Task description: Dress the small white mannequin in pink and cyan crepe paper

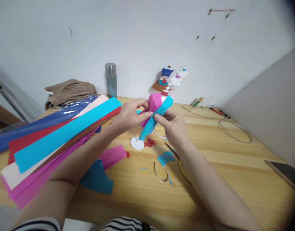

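Observation:
Above the middle of the table, both hands hold a white figure (163, 98) wrapped in magenta material (154, 102), with a blue strip (151, 125) lying slantwise across it. My left hand (131, 113) pinches at the magenta and the strip's edge from the left. On the right, my right hand (174, 125) presses its thumb on the blue strip, its other fingers behind the figure. Below them a white disc (137, 143) lies beside small red pieces (149, 142). Scissors (183, 170) with yellow handles are partly hidden under the right forearm.
Coloured strips (67, 131) are fanned out at the left, near a brown cloth (70, 91). A bottle (111, 80) and a decorated figure (164, 80) stand by the wall. Blue scraps (165, 158) lie in front. A cable (221, 123) and a dark flat device (284, 173) are at the right.

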A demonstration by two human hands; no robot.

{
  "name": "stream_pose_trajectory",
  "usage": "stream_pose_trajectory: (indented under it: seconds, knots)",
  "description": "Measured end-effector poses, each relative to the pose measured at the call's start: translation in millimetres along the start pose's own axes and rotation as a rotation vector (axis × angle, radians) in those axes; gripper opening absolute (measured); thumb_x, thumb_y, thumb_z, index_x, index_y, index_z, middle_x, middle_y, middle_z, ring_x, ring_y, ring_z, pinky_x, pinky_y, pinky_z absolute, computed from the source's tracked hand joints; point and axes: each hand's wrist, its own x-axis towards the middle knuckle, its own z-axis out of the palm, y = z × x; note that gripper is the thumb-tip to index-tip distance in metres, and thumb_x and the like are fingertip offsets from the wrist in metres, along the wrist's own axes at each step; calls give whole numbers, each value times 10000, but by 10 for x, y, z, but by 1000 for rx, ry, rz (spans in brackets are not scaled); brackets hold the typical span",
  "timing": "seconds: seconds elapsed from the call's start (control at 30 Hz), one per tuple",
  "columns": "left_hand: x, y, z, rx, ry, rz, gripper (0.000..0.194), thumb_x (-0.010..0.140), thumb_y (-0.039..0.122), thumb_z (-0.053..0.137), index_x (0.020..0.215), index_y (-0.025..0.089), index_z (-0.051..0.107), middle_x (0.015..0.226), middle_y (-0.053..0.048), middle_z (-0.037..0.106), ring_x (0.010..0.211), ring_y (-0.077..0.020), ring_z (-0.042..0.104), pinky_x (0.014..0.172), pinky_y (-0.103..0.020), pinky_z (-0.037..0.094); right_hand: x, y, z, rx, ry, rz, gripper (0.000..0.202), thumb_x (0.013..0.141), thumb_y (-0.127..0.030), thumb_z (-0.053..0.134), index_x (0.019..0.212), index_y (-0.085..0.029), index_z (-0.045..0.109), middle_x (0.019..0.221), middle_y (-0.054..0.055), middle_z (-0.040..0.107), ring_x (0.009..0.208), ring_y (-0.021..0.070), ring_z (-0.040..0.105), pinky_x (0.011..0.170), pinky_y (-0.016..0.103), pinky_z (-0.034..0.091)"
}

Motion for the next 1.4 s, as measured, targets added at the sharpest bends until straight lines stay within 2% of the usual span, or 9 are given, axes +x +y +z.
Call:
stream_pose_trajectory:
  seconds: [0.13,0.37,0.5,0.67,0.83,0.97,1.07,1.27,1.4]
  knots:
    - [11,26,-48,4,-24,-17,205,846,295,723,735,182,593,836,-21,715,807,-156,633,796,-302,493,-8,-31,-5,-28,-19,15,287,635,-456,925,782,-263,772,739,-4,756,683,202,671,643,369,606]
    - [49,-21,-74,-123,-121,-73,171,805,329,732,832,172,669,879,-37,746,903,-189,698,911,-350,541,2,-10,-11,-24,-6,15,260,650,-440,908,760,-262,754,739,3,743,683,203,658,682,393,598]
    - [64,-55,-58,-221,-147,-121,198,794,334,745,883,164,698,928,-59,761,891,-186,712,850,-333,572,16,10,-30,-51,-25,20,298,673,-487,899,772,-261,731,748,9,730,693,218,666,719,430,601]
    - [69,-38,-112,-332,-186,-164,197,867,339,672,820,148,682,802,-36,720,744,-139,667,736,-275,559,32,22,-41,-56,-17,9,280,682,-467,895,789,-262,738,760,6,726,705,219,664,744,437,591]
    - [70,-15,-118,-298,-187,-159,245,897,369,632,788,152,666,767,-30,701,718,-137,647,711,-274,542,28,35,-15,-47,13,-14,266,680,-450,896,814,-261,765,801,-3,765,728,207,674,776,414,599]
    - [64,-6,-74,-193,-154,-110,237,817,394,728,860,162,705,898,-54,758,878,-187,707,859,-335,565,-5,36,21,-93,57,-61,224,740,-446,860,813,-258,762,839,10,764,796,221,694,837,422,592]
    - [56,-12,-51,-114,-146,-67,237,756,343,772,904,172,699,957,-50,766,955,-203,713,954,-368,558,-17,26,33,-115,66,-61,217,745,-445,849,817,-259,762,848,17,764,817,231,697,841,425,592]
    - [49,-11,-48,-112,-171,-57,137,847,297,644,901,174,673,942,-59,752,967,-197,718,871,-322,574,23,50,13,-56,57,-25,241,710,-452,862,800,-266,738,793,3,739,746,222,676,785,423,597]
    - [41,19,-38,-93,-170,-39,175,830,329,679,922,180,684,964,-48,761,982,-201,719,897,-326,568,36,69,4,-85,73,-30,243,724,-462,838,803,-261,728,824,16,744,793,230,683,803,420,585]
